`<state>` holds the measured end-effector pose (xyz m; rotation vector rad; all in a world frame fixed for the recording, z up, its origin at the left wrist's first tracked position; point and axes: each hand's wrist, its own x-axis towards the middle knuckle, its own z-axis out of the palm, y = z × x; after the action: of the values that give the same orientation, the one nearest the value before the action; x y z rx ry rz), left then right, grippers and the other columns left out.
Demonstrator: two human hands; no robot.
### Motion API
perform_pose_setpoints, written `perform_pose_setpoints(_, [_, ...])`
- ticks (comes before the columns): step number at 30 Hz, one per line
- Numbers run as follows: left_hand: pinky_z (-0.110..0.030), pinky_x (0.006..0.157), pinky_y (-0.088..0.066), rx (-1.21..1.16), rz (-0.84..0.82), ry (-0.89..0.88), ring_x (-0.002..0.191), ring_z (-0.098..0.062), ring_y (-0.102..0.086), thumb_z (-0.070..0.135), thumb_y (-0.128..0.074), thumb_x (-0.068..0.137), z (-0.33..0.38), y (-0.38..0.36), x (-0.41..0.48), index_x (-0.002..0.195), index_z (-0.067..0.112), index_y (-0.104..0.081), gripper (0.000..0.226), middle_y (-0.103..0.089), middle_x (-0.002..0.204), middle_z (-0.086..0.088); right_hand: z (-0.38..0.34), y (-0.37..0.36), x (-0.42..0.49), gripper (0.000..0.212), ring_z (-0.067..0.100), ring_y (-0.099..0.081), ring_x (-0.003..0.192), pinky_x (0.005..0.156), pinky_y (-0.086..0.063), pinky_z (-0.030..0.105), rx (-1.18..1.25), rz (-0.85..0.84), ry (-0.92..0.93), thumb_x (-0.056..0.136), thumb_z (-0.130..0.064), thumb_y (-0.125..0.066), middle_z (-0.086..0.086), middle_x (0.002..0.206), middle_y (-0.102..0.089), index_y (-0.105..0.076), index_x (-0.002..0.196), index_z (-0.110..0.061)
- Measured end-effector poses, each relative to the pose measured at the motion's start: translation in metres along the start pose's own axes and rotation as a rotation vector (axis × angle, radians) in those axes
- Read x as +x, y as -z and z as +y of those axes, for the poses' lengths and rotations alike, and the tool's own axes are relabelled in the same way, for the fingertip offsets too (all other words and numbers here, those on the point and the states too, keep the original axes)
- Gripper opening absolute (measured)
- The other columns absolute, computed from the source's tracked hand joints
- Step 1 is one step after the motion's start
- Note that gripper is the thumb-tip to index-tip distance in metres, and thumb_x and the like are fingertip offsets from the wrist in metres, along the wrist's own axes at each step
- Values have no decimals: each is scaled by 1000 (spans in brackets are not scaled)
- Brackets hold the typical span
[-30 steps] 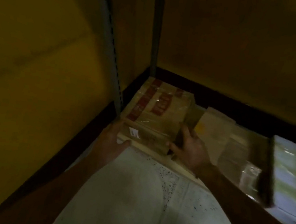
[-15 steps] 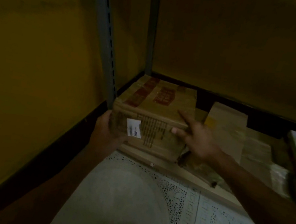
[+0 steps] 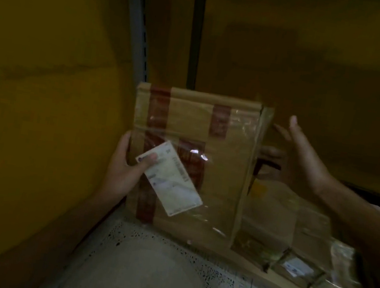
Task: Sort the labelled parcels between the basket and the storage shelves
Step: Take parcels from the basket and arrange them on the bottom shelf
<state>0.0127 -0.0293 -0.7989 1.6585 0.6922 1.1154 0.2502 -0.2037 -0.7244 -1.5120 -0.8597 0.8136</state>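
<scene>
Gripping the left edge of the brown, red-taped cardboard parcel [image 3: 216, 172], left hand [image 3: 123, 173] pins its thumb on the white paper label [image 3: 173, 185]. Parcel is held upright at the low wooden shelf's [image 3: 286, 287] left end, probably for reading. Right hand [image 3: 304, 161] hovers beside it, fingers spread, empty.

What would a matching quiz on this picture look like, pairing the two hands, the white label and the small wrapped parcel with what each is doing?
Things:
1. left hand
2. right hand
3. white label
4. small wrapped parcel

States:
A. lies flat, lower right of the cardboard box
B. stuck slantwise on the cardboard box's front
C. open, beside the cardboard box's right side
D. grips the cardboard box's left edge, thumb on the label

Pairs: 1-D; 2-C; 3-B; 4-A
</scene>
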Motion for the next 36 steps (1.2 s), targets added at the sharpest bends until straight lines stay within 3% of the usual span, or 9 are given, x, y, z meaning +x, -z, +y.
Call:
perform_pose_setpoints(4, [-5,60,-47,-22,28,4,95,4,-55,36,-65,79,5,-5,0,139,32,-33,68,-51,119,16,24,-37,0,95,2,-57,104,81,-50,31,-212,41,186,58,-67,-71,-23,122,-53,-22,138,-52])
perform_pose_setpoints(9, [-9,60,-49,12,-113,-31,90,15,-56,25,-72,71,0,11,-12,131,36,-37,71,-48,106,30,45,-39,1,81,4,-66,95,68,-53,19,-61,198,211,66,-51,-68,-11,120,-61,-33,138,-39])
perform_pose_setpoints(16, [-19,69,-54,-120,-441,187,103,8,-58,36,-87,44,-38,27,-33,119,63,-33,96,-53,117,32,60,-45,23,55,13,-63,90,74,-53,35,47,423,115,85,-34,-64,-12,99,-60,-41,135,-32])
perform_pose_setpoints(19, [-24,74,-56,-97,-391,185,109,3,-57,39,-86,44,-59,25,-38,118,62,-39,91,-58,121,23,67,-49,33,61,27,-57,113,81,-53,39,102,484,29,89,-32,-59,3,128,-55,-30,143,-29])
perform_pose_setpoints(23, [-55,91,-48,-125,-262,228,119,-20,-54,38,-80,61,-85,24,-30,117,48,-47,65,-57,127,3,87,-52,40,88,16,-42,123,79,-50,24,-172,321,9,81,-39,-67,1,153,-28,-9,147,-43])
perform_pose_setpoints(26, [-54,93,-47,-53,-196,204,122,-21,-50,37,-69,70,-92,26,-28,119,46,-45,55,-54,126,10,103,-53,46,88,24,-41,130,100,-42,34,-396,135,-122,73,-53,-69,2,152,-29,-20,145,-43])
perform_pose_setpoints(30, [-48,102,-41,240,-64,135,130,-23,-40,71,-62,58,-87,13,-36,142,17,-26,106,-39,142,-8,118,-62,56,76,30,-38,132,102,-35,31,-776,25,-162,83,-55,-57,10,150,-33,-26,147,-29])
perform_pose_setpoints(32, [-49,105,-36,334,-167,103,137,-27,-28,75,-58,58,-87,2,-44,144,20,-22,109,-24,149,-12,118,-65,60,68,33,-40,130,102,-36,33,-843,75,-147,87,-52,-54,14,147,-36,-30,145,-24])
perform_pose_setpoints(36, [-55,108,-30,633,-243,125,141,-34,-11,36,-68,78,-97,-11,-46,144,38,-14,86,-4,154,-9,114,-71,71,50,38,-49,119,94,-43,39,-963,169,-156,94,-43,-46,21,134,-49,-41,136,-16])
